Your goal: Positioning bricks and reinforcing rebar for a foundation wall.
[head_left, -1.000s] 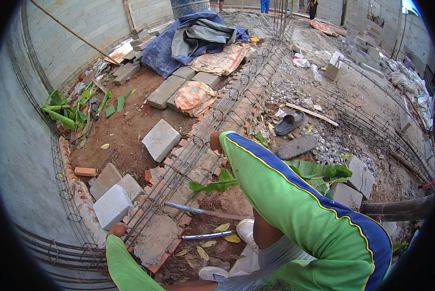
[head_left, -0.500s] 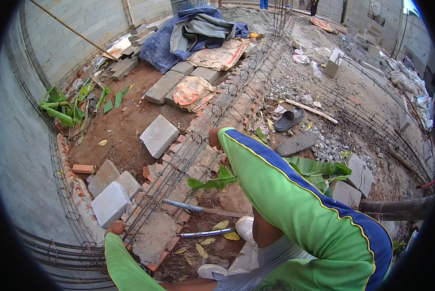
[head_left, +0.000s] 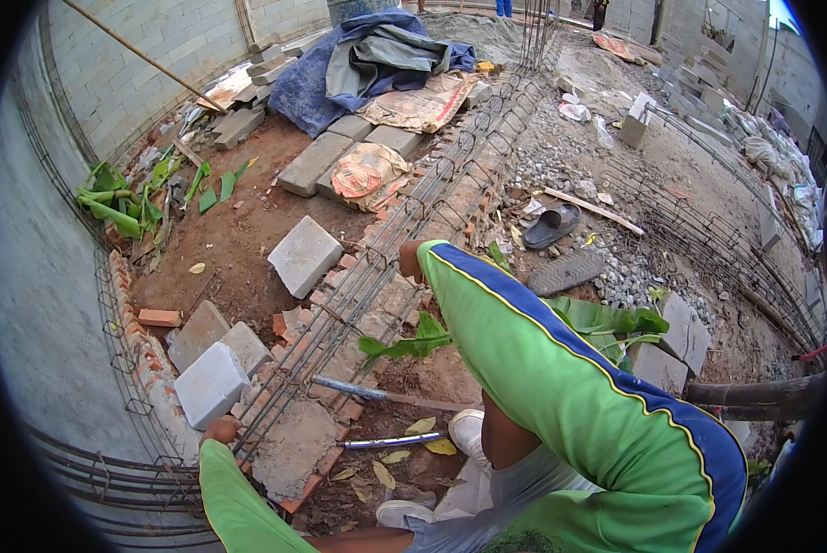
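Observation:
A long rebar cage (head_left: 340, 311), steel bars tied with square stirrups, runs diagonally along a low brick footing (head_left: 295, 452). My left hand (head_left: 221, 429) is closed on the cage's near end, beside a pale concrete block (head_left: 211, 385). Farther along, my right hand (head_left: 410, 261) is closed at the cage's right side; the green sleeve hides part of it, and its fingers show only partly. Below the bars lie a grey metal pipe (head_left: 351, 388) and a thin blue-and-white tube (head_left: 392, 442), which neither hand touches.
Blocks (head_left: 304, 257) lie left of the footing. A blue tarp (head_left: 307, 97) and paper sacks (head_left: 369, 173) cover blocks at the back. Banana leaves (head_left: 607, 318), sandals (head_left: 551, 227) and gravel are on the right. More rebar (head_left: 109, 479) meets the near-left corner by the wall.
Both hands keep their places on the rebar cage. The whole view has shifted very slightly; nothing else visibly moves.

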Demonstrator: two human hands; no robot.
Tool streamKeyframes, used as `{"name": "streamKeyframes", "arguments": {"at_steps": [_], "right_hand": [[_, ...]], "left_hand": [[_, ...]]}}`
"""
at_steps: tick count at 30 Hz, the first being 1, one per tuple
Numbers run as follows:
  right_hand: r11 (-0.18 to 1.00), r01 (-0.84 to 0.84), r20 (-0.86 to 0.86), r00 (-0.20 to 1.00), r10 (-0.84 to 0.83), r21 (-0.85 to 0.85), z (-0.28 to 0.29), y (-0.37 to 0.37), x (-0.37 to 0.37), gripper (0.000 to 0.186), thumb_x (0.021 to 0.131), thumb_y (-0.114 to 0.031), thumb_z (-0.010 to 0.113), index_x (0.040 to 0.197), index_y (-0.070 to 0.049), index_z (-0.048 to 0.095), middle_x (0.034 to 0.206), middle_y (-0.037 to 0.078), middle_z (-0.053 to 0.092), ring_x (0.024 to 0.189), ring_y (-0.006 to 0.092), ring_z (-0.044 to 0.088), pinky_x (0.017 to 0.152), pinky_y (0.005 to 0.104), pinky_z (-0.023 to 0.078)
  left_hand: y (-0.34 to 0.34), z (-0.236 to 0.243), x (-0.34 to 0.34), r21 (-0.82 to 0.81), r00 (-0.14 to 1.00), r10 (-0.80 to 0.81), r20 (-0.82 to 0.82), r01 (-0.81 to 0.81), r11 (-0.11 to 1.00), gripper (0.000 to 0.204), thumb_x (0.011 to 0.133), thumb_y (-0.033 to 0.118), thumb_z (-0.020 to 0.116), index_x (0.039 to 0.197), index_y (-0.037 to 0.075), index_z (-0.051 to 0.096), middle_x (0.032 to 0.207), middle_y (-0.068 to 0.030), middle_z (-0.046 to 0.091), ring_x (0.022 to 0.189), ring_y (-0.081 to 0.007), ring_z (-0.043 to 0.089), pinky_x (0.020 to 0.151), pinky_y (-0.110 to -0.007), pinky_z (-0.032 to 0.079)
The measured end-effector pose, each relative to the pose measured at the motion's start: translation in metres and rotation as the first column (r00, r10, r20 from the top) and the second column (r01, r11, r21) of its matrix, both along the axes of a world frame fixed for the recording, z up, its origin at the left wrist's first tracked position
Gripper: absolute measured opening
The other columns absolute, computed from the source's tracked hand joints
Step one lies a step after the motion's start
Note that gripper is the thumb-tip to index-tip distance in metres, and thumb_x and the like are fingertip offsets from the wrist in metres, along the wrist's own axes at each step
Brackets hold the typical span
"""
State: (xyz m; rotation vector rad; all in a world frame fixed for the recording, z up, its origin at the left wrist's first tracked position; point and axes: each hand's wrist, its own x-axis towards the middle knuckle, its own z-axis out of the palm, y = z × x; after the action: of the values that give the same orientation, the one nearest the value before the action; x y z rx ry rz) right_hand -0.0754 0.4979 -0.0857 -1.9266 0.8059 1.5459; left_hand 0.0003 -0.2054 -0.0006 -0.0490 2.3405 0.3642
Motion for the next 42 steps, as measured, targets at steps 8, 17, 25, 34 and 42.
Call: {"name": "streamKeyframes", "arguments": {"at_steps": [8, 17, 25, 34, 42], "right_hand": [[0.967, -0.245, 0.141, 0.957, 0.253, -0.069, 0.031, -0.051, 0.005, 0.067, 0.087, -0.056, 0.037, 0.14, -0.015, 0.029, 0.124, 0.005, 0.047, 0.098, 0.0178, 0.054, 0.066, 0.0364, 0.044], [0.997, -0.082, 0.063, 0.995, 0.082, 0.002, 0.034, -0.018, 0.013, 0.06, 0.092, -0.049, 0.032, 0.14, -0.014, 0.029, 0.132, 0.002, 0.043, 0.101, 0.0152, 0.053, 0.074, 0.0351, 0.044], [0.994, -0.103, 0.008, 0.995, 0.103, 0.045, 0.042, -0.027, 0.022, 0.054, 0.095, -0.041, 0.023, 0.142, -0.014, 0.029, 0.144, -0.002, 0.034, 0.116, 0.0117, 0.043, 0.089, 0.0308, 0.038], [0.997, -0.008, -0.027, 1.0, 0.01, 0.083, 0.042, -0.003, 0.02, 0.055, 0.096, -0.039, 0.019, 0.144, -0.013, 0.028, 0.144, -0.004, 0.033, 0.119, 0.0104, 0.039, 0.093, 0.0275, 0.035], [0.976, -0.217, 0.051, 0.975, 0.217, -0.022, 0.021, -0.017, 0.002, 0.054, 0.096, -0.039, 0.021, 0.143, -0.013, 0.029, 0.134, -0.003, 0.04, 0.11, 0.0101, 0.043, 0.086, 0.0268, 0.038]], "left_hand": [[-0.023, -0.003, 0.009, -0.031, 0.999, 0.013, 0.042, -0.012, 0.999, 0.038, 0.092, 0.03, 0.049, 0.12, 0.006, 0.058, 0.101, -0.0102, 0.065, 0.087, -0.023, 0.059, 0.069, -0.04, 0.05], [-0.008, -0.006, 0.005, 0.06, 0.993, -0.003, -0.116, 0.01, 0.998, 0.033, 0.085, 0.027, 0.055, 0.098, -0.003, 0.064, 0.09, -0.0163, 0.068, 0.077, -0.0257, 0.064, 0.069, -0.039, 0.049], [-0.009, -0.007, 0.007, 0.034, 0.992, -0.01, -0.124, 0.015, 0.999, 0.034, 0.086, 0.027, 0.054, 0.098, -0.002, 0.065, 0.092, -0.0162, 0.068, 0.083, -0.0276, 0.063, 0.074, -0.039, 0.048], [-0.001, -0.014, -0.005, 0.024, 0.992, -0.07, -0.109, 0.073, 0.997, 0.035, 0.088, 0.028, 0.052, 0.1, -0.002, 0.065, 0.095, -0.0167, 0.068, 0.088, -0.0293, 0.064, 0.078, -0.04, 0.048], [-0.008, -0.003, 0.007, 0.005, 0.995, -0.043, -0.092, 0.043, 0.999, 0.035, 0.088, 0.028, 0.052, 0.101, -0.001, 0.065, 0.095, -0.0159, 0.068, 0.087, -0.0288, 0.063, 0.077, -0.04, 0.048]]}}
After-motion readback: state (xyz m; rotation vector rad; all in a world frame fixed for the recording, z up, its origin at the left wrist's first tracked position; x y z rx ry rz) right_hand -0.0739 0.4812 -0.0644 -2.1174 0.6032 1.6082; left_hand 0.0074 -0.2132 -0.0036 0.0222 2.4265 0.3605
